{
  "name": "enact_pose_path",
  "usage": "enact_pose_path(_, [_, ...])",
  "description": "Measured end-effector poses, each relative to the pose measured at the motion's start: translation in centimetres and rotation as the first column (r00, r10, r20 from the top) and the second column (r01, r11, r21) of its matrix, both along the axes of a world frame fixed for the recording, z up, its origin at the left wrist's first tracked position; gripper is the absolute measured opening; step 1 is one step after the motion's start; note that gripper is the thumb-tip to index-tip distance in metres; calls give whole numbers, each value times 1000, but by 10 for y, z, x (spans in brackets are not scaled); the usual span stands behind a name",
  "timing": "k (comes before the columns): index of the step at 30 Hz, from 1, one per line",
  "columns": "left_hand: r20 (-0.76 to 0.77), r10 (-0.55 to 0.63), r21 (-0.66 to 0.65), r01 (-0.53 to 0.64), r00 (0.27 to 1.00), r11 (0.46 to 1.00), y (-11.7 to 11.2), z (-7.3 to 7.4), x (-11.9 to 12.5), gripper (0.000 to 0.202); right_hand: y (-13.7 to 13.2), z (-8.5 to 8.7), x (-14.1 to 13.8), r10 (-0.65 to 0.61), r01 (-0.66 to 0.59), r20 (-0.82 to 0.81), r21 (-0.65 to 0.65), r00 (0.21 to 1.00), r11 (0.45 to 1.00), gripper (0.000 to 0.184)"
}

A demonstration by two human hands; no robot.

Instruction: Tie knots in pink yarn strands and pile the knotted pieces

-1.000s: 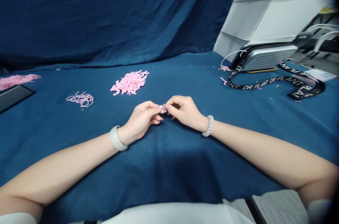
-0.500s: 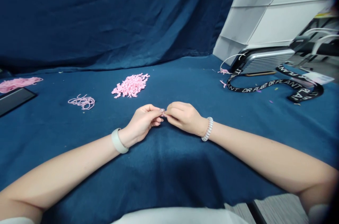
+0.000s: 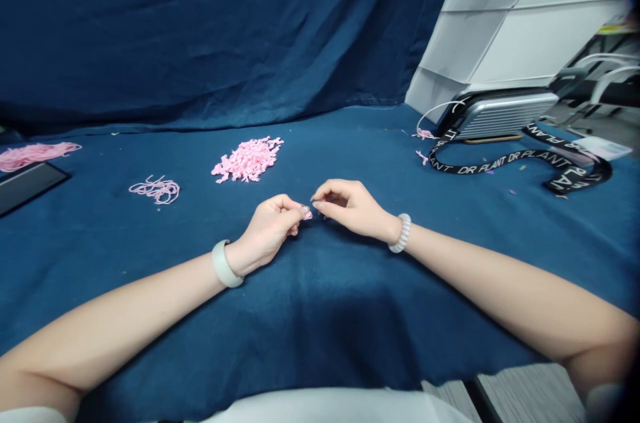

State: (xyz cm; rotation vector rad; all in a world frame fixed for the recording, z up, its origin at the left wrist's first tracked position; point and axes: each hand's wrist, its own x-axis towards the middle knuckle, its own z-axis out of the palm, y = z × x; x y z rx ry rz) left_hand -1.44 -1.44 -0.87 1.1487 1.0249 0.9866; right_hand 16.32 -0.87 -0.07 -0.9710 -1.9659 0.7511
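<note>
My left hand (image 3: 267, 231) and my right hand (image 3: 350, 207) meet at the middle of the blue cloth (image 3: 320, 303), fingertips almost touching. Both are closed in a pinch on a tiny pink piece (image 3: 307, 213) held between them. It is too small to tell its shape. A heap of small pink bows (image 3: 247, 159) lies beyond the hands to the left. A loose bundle of pink strings (image 3: 156, 189) lies farther left.
A black tray (image 3: 25, 183) with more pink string (image 3: 33, 154) sits at the left edge. A silver case (image 3: 503, 114) and a black printed strap (image 3: 520, 159) lie at the back right, under a white panel (image 3: 515, 16). Blue cloth hangs behind.
The right hand has lifted and drawn slightly away from the left, its fingers arched. The left hand keeps its pinch on the pink piece in nearly the same spot.
</note>
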Motion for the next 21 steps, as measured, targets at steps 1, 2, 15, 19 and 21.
enact_pose_path(1, [-16, -6, 16, 7, 1000, 1000, 0, -1, 0, 18, 2, 2, 2, 46, -45, 7, -85, 999, 995, 11])
enact_pose_path(2, [-32, -10, 28, 11, 999, 1000, 0, -1, -1, 18, 3, 3, 3, 93, -91, 9, -146, 996, 985, 13])
enact_pose_path(15, [-140, -13, 123, 31, 990, 992, -3, -5, -1, 23, 4, 10, 8, 209, -187, 69, -249, 975, 950, 20])
enact_pose_path(19, [-131, -25, 125, 42, 991, 991, -2, -6, -1, 23, 3, 12, 8, 188, -163, 84, -245, 979, 956, 20])
enact_pose_path(21, [-128, -37, 121, 52, 991, 991, -2, -6, -1, 23, 3, 13, 8, 180, -153, 97, -238, 979, 959, 20])
